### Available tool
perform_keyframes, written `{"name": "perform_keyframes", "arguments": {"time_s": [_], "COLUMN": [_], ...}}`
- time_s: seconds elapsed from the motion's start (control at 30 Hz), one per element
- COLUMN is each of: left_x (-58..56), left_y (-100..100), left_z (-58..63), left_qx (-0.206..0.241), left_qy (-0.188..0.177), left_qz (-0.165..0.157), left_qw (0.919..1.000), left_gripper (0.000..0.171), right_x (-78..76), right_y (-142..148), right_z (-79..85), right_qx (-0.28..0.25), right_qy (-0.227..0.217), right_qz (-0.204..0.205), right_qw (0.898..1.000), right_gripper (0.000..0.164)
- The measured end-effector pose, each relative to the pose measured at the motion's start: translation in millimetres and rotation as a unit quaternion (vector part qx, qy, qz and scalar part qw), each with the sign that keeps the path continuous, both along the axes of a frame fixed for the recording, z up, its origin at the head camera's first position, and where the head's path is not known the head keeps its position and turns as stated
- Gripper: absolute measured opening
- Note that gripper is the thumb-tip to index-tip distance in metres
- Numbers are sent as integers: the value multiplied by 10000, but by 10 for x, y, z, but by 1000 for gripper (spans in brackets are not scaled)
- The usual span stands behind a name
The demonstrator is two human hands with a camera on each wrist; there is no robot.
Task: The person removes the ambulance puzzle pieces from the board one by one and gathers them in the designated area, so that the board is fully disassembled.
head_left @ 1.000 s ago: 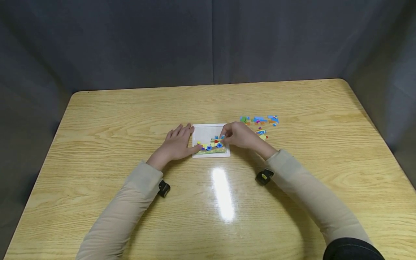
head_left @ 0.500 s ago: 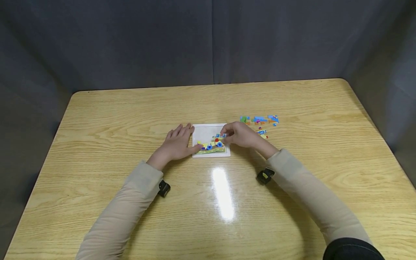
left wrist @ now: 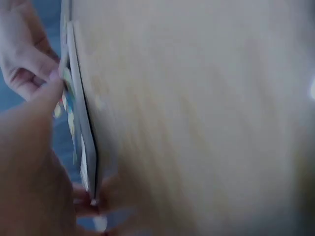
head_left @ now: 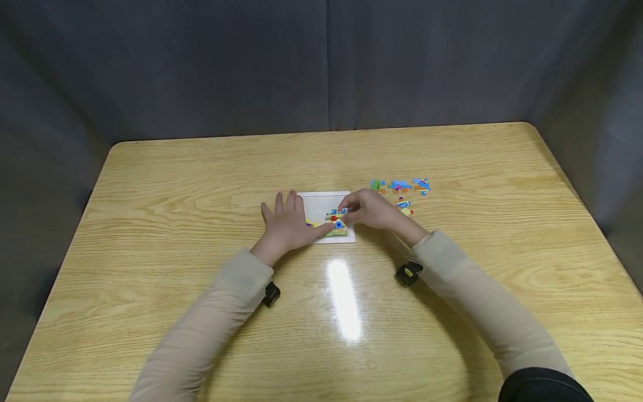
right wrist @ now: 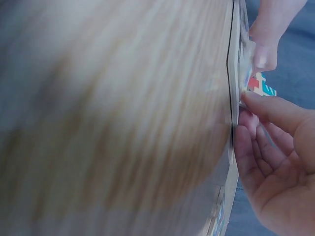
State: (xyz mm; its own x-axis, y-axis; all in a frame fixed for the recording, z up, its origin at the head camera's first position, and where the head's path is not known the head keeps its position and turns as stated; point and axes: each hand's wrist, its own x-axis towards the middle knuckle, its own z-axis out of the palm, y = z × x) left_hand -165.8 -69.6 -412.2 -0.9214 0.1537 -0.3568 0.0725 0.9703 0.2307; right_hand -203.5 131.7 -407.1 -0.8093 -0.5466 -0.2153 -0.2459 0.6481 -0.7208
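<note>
The person's right hand [head_left: 369, 209] is pinching a small, flat, red, blue and yellow jigsaw piece [head_left: 337, 213] between thumb and fingertip over the right half of a shallow, white, rectangular puzzle tray [head_left: 315, 205]; the piece's long axis is running left to right, roughly parallel to the tray's near rim, with its free end pointing left and its other end disappearing into the pinch; whether it is lying flat or tilting is not showing; the left hand [head_left: 287, 228] is spreading its fingers, with the long fingers pointing away over the tray's left side and the thumb reaching rightward over the multicoloured pieces laid along the near rim [head_left: 339, 231]; beyond that strip, white tray floor is stretching to the far rim; just past the right rim, loose, brightly printed jigsaw pieces [head_left: 421, 185] are lying near the right hand, most of them forming a left-to-right row; the yellowish wood-grain tabletop [head_left: 201, 184] is extending widely on both sides, its far edge running before a dark grey curtain [head_left: 226, 67].
</note>
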Motion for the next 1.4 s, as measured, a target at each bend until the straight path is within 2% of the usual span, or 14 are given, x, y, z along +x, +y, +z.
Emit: {"name": "perform_keyframes", "arguments": {"time_s": [0.27,0.5,0.77,1.03,1.17,1.4], "left_x": [24,23,22,24,26,26], "left_y": [51,65,72,74,69,68], "left_z": [-9,5,4,1,-4,-7], "left_qx": [-246,-310,-416,-373,-322,-342], "left_qy": [68,104,150,197,224,231], "left_qz": [53,40,13,2,4,3], "left_qw": [9997,9995,9990,9991,9992,9991], "left_gripper": [109,108,107,106,105,105], "right_x": [-3,-2,6,23,44,56], "right_y": [5,1,-26,-21,-11,-15], "right_z": [16,13,5,-10,-17,-16], "right_qx": [135,76,60,47,-142,-278], "right_qy": [-110,-315,-277,-77,-111,-267], "right_qz": [-166,-514,-743,-651,-615,-811], "right_qw": [9997,9982,9968,9978,9979,9960], "right_gripper": [17,20,19,17,16,17]}}
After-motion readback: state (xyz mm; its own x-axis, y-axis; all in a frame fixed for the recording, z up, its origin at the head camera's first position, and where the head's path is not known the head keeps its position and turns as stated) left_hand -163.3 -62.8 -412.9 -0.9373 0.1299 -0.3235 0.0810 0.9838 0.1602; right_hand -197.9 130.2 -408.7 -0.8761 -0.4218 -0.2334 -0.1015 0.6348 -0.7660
